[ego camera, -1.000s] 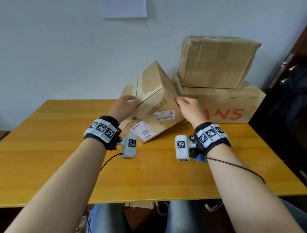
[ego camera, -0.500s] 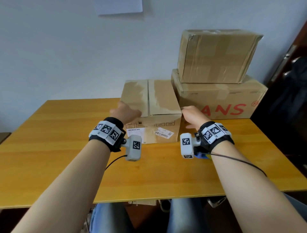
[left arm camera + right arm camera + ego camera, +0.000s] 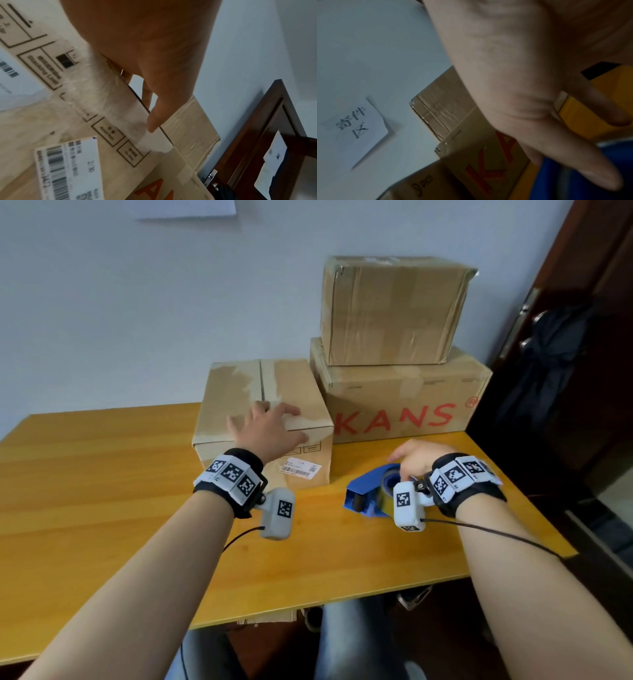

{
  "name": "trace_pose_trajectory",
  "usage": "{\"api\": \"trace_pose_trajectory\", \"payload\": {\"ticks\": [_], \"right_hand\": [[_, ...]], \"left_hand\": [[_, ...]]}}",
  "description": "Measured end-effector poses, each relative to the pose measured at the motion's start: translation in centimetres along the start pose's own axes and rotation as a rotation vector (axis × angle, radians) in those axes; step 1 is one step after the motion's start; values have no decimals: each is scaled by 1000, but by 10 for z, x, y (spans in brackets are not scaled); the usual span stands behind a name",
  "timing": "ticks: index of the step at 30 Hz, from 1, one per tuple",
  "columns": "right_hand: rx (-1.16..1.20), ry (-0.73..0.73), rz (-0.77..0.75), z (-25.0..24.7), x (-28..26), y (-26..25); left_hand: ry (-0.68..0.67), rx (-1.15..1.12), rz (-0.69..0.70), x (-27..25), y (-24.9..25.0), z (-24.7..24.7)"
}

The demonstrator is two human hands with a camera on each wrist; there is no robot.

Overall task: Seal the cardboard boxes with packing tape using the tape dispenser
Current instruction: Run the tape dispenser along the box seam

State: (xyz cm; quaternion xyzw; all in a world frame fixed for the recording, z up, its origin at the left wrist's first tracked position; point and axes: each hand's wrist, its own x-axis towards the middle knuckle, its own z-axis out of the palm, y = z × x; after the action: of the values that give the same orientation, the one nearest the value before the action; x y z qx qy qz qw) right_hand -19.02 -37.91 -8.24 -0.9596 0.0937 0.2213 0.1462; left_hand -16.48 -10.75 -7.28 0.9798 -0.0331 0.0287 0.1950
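While the small cardboard box (image 3: 263,405) sits upright on the table (image 3: 102,491) with its two top flaps folded shut, no fresh tape crosses its centre seam that I can see; only pale, torn patches of older tape residue show there. So the sealing of this box looks not yet begun. The left hand (image 3: 269,429) lies across the box's near top edge with fingers (image 3: 154,121) spread and fairly straight, the thumb tip touching the front face just under the edge, pressing the flaps down rather than gripping. The right hand (image 3: 416,458) is down over the blue tape dispenser (image 3: 371,491), which rests on the table just right of the box; its fingers curl toward the dispenser and the roll, but I cannot tell whether they have closed on it.

Behind and to the right stands the large box marked KANS (image 3: 400,405), carrying a plain taped box (image 3: 390,309) on top; both appear already taped.

For room, the small box's right side stands very close to the KANS box, and its far side is near the wall (image 3: 137,302), so a pull along the seam toward the person has the freest run. The table's near edge and left half lie open; the right edge is close to the dispenser.
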Motion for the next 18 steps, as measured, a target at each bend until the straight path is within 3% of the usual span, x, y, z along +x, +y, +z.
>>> {"api": "trace_pose_trajectory", "payload": {"ticks": [8, 15, 18], "right_hand": [[160, 127, 61, 31, 11, 25], [604, 323, 31, 19, 11, 21], [965, 337, 11, 7, 7, 1]], "left_hand": [[83, -71, 20, -4, 0, 4], [46, -393, 3, -2, -6, -16], [75, -574, 0, -5, -4, -24]]}}
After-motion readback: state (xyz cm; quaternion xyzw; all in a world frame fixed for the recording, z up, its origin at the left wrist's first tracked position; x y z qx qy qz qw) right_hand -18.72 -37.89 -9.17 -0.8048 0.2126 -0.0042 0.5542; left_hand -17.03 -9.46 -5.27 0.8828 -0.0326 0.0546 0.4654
